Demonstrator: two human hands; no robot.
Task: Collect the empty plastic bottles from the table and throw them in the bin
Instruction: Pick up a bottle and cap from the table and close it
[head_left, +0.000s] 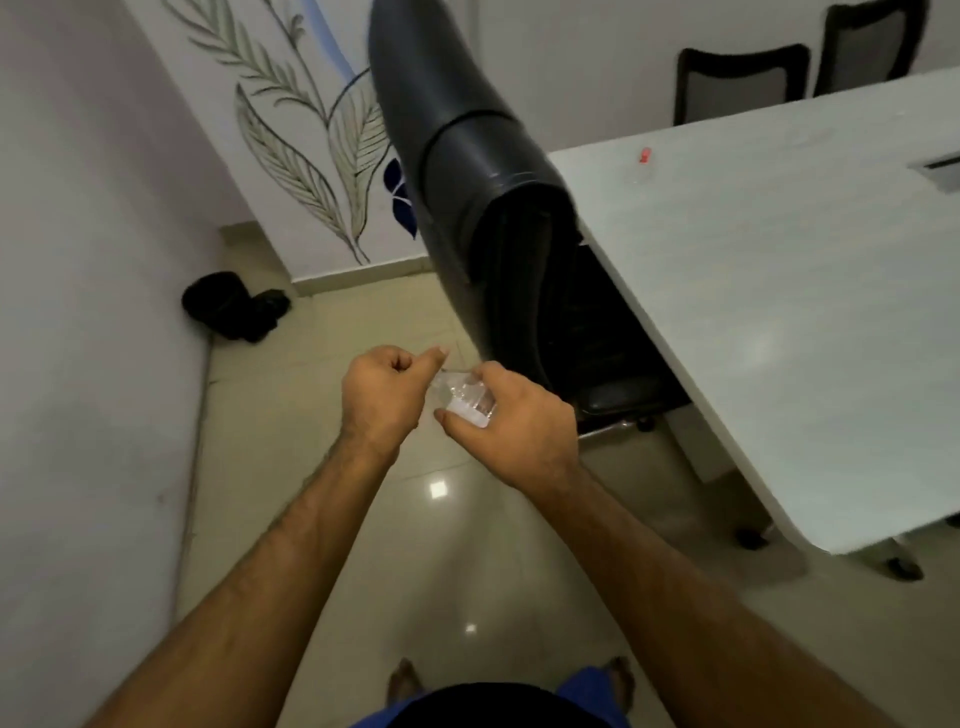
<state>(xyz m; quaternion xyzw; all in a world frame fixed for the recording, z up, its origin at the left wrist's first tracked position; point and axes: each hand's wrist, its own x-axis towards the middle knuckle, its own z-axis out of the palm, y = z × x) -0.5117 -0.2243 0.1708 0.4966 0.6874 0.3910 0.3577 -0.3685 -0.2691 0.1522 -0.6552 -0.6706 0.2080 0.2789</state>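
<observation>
A crushed clear plastic bottle (465, 397) is held in front of me over the floor, between both hands. My right hand (514, 421) wraps around its body from the right. My left hand (387, 392) is closed at its left end, fingers curled; what it pinches is hidden. A black bin (226, 306) with a dark liner stands on the floor in the far left corner against the wall. On the white table (779, 291) at the right lies another clear bottle with a red cap (643, 163), faint and far off.
A tall black office chair (483, 197) stands between me and the table's left edge. Two dark chairs (743, 83) sit behind the table. Glossy tiled floor (322, 457) leads past the chair to the corner. My bare feet show at the bottom.
</observation>
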